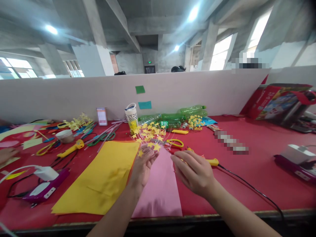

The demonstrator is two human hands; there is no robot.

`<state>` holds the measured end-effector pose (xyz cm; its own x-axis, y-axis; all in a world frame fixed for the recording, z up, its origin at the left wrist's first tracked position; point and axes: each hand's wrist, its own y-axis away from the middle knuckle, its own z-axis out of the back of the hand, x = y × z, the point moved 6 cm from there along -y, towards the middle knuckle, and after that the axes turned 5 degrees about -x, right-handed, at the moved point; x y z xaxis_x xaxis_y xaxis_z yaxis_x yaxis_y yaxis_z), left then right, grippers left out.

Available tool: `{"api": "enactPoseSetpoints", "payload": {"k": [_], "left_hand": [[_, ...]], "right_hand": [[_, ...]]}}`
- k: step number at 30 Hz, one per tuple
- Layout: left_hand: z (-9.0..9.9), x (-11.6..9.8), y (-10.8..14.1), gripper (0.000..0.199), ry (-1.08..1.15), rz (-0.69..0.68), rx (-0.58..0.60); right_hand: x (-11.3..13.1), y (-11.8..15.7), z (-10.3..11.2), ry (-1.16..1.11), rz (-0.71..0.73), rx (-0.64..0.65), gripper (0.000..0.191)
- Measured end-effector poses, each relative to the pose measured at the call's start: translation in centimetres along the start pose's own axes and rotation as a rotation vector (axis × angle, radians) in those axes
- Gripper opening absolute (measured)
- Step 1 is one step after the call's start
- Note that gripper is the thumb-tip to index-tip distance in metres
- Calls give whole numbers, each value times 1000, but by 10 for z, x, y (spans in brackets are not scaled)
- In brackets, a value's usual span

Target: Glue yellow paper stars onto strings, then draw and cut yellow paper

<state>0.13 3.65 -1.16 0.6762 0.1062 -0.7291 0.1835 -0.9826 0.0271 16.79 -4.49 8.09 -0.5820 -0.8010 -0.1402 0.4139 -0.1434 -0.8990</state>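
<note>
My left hand [144, 164] is closed on a clear plastic piece covered with yellow paper stars [150, 136], held above the sheets. To its right, my right hand [194, 171] has its fingers pinched together; a bit of yellow shows at them, too small to name. Behind this hand lies a yellow glue gun [213, 162], partly covered by it, with a black cord running to the table's front edge. Under my left hand are yellow felt-like sheets [98, 181] and a pink sheet [158, 191]. Yellow-handled scissors [175, 143] lie just beyond.
Green plastic bottles [172, 118] lie along the white partition [74, 95], beside a patterned cup [131, 114]. Another glue gun [71, 148], green scissors [103, 139] and a purple power strip [46, 187] are on the left. Another person's hand [7, 156] shows at the left edge. A red bag [269, 102] stands right.
</note>
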Motion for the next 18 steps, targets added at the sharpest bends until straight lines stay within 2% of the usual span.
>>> {"api": "enactPoseSetpoints", "payload": {"k": [3, 7, 11, 13, 15, 17, 18], "left_hand": [[5, 1, -4, 29, 3, -20, 3], [10, 3, -6, 33, 29, -31, 1], [11, 7, -3, 34, -4, -10, 20], [12, 8, -2, 33, -11, -4, 14], [13, 9, -1, 32, -4, 4, 5], [13, 11, -1, 33, -12, 21, 26], [12, 13, 0, 33, -29, 35, 36]], "right_hand": [[-17, -4, 4, -147, -193, -71, 26], [-42, 7, 0, -282, -595, -112, 15], [-62, 28, -17, -407, -985, -53, 34], [-71, 38, -27, -501, -1120, -60, 30], [-80, 46, -38, -621, -1221, -93, 18], [-84, 54, -53, -761, -1302, -71, 29], [-84, 57, -62, -839, -1339, -19, 35]]}}
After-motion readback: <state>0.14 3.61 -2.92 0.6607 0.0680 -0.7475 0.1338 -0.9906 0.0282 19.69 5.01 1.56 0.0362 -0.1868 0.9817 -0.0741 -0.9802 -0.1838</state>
